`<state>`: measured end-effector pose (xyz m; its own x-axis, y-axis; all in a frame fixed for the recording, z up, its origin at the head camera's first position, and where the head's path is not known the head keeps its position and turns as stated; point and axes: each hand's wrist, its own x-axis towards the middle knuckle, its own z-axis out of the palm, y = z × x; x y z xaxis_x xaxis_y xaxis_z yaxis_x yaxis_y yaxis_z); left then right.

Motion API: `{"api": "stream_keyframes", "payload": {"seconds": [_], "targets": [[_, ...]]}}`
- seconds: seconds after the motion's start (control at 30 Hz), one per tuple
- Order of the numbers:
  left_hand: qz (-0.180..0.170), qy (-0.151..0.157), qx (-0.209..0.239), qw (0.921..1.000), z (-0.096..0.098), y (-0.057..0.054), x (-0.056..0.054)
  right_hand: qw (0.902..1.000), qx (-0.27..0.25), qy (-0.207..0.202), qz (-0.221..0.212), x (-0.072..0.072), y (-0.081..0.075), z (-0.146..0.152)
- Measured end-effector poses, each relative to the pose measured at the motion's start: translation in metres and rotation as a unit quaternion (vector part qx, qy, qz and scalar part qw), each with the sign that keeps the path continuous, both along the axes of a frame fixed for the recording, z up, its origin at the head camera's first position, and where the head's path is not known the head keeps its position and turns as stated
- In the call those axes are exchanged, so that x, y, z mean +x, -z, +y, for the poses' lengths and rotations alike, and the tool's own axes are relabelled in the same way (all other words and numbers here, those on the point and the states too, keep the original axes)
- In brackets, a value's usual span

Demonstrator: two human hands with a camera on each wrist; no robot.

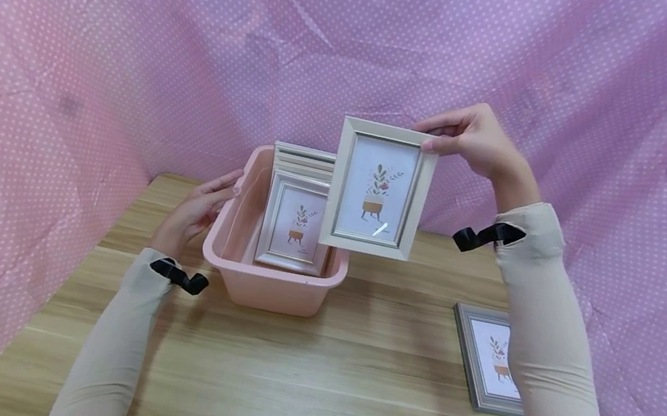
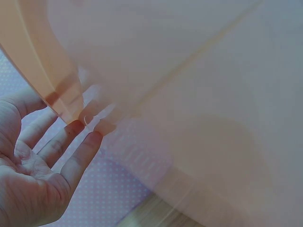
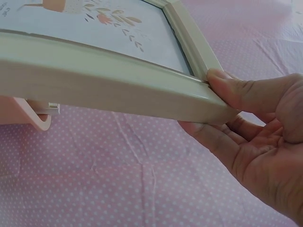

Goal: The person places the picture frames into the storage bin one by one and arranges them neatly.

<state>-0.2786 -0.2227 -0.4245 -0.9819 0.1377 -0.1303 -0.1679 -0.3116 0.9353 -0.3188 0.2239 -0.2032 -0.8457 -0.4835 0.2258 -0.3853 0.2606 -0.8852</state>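
Note:
A picture frame (image 1: 424,201) with a cream border and a potted-plant print is held up by my right hand (image 1: 477,140). In the right wrist view, thumb and fingers pinch its corner (image 3: 208,101). It hangs upright over the right side of a pink plastic basin (image 1: 273,290), in front of the rim. My left hand (image 1: 194,210) touches the basin's left side; its fingers lie fairly straight, fingertips against the wall under the rim (image 2: 52,66). Inside the basin leans a silver-white picture frame (image 1: 297,224) with the same print. Several more frames (image 1: 304,161) stand behind it.
A grey picture frame (image 1: 482,369) lies face up on the wooden table (image 1: 302,394) at the right, partly hidden by my right forearm. Pink dotted cloth (image 1: 362,36) hangs behind the table and down both sides.

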Motion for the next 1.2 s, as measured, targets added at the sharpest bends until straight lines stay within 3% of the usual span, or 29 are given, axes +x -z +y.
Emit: {"api": "stream_keyframes", "payload": {"seconds": [1.2], "targets": [[-0.008,0.008,0.007,0.9999,-0.001,-0.001,0.000,0.9947,-0.101,-0.016,0.012,0.004,0.024,-0.049]]}}
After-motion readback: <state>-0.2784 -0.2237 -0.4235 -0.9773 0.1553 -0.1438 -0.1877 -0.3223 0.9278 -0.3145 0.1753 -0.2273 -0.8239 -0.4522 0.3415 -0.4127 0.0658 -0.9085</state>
